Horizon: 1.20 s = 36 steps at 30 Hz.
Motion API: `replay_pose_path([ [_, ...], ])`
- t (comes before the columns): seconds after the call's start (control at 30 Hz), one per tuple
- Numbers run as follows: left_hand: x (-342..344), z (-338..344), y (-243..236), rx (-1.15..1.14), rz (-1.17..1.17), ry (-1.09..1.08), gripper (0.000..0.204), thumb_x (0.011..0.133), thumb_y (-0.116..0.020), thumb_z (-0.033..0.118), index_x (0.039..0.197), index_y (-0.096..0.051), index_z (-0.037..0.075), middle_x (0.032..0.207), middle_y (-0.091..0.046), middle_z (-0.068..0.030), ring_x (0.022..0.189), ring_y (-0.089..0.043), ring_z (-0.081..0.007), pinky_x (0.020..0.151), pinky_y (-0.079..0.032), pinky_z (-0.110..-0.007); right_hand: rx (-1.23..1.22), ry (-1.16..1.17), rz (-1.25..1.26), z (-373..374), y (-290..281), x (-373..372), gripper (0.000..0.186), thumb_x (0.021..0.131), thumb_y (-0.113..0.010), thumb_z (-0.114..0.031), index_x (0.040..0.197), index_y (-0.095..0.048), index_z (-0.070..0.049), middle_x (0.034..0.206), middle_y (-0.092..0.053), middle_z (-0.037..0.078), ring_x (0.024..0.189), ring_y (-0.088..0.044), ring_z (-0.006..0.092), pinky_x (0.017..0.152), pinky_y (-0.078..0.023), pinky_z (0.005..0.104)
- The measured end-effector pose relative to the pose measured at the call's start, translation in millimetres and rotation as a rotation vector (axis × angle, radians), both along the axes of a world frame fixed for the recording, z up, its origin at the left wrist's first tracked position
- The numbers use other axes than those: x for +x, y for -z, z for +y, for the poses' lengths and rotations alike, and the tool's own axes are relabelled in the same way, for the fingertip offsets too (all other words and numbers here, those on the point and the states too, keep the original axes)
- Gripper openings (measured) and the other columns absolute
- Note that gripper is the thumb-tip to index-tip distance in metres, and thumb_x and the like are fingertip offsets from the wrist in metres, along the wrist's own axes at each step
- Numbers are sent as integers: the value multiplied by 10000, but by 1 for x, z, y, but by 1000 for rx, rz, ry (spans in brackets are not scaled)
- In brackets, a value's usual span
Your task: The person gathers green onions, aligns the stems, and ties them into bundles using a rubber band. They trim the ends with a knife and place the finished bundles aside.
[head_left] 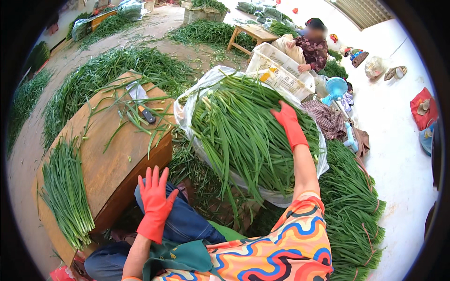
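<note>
A big heap of garlic chives [248,131] fills an open white plastic bag [185,107] in front of me. My right hand [289,122], in a red rubber glove, rests on the far right part of the heap, fingers stretched out and fingertips partly lost among the leaves. My left hand [156,196], gloved alike, hangs over my knee with its fingers spread and nothing in it. To its left, a bundle of chives [68,192] lies on a wooden board [115,154]. A knife [140,100] with a black and orange handle lies among loose leaves at the board's far end.
Tied chive bundles [351,206] line my right side. Beyond the bag stand white plastic crates [281,70], a blue fan [336,87] and a wooden stool [253,33]. Another person [311,49] sits there. Loose chives [117,70] cover the floor behind the board.
</note>
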<state>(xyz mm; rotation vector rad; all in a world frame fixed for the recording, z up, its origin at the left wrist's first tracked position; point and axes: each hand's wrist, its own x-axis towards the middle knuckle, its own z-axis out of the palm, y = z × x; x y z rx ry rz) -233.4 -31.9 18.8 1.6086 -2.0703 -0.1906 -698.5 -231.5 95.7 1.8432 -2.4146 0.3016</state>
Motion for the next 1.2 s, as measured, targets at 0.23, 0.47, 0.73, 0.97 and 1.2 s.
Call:
replay_pose_path([
  [0.23,-8,-6,-1,-23,28,18,633,636,-704,211,1211,-479,74,1192,-506,-146,1187,-387,-328,1034,-187,-492,225,-10,26,-38,10,-26,810,616,-660,-532,1245,-440,-71,1173,-527,187,1067,-513,328,903,-410,380],
  [0.47,-6,-8,-1,-36,42,-8,541,646,-699,219,1141,-538,69,1117,-549,-137,1134,-433,-334,1020,-215,-509,328,-164,111,-69,15,-22,843,523,-726,-403,1247,-443,-77,1240,-471,201,1137,-460,329,931,-392,378],
  [0.73,-15,-13,1,-47,62,-8,539,647,-699,182,1146,-529,71,1119,-556,-121,1136,-439,-309,1031,-214,-485,376,-98,48,-59,12,-14,519,595,-681,-381,991,-621,-52,998,-607,203,936,-584,325,820,-452,392],
  [0.97,-18,-15,-1,-54,105,27,535,670,-687,193,1159,-517,58,1099,-560,-135,1113,-453,-319,1026,-215,-491,237,-89,221,2,-37,52,340,687,-590,-247,981,-589,-77,920,-623,181,906,-592,324,776,-464,415],
  [1.2,-15,-13,-29,540,975,113,600,766,-644,215,1285,-396,43,1187,-521,-145,1144,-464,-244,976,-339,-376,109,-224,388,86,-55,106,289,714,-593,-249,966,-577,-108,870,-629,156,833,-596,331,722,-465,434],
])
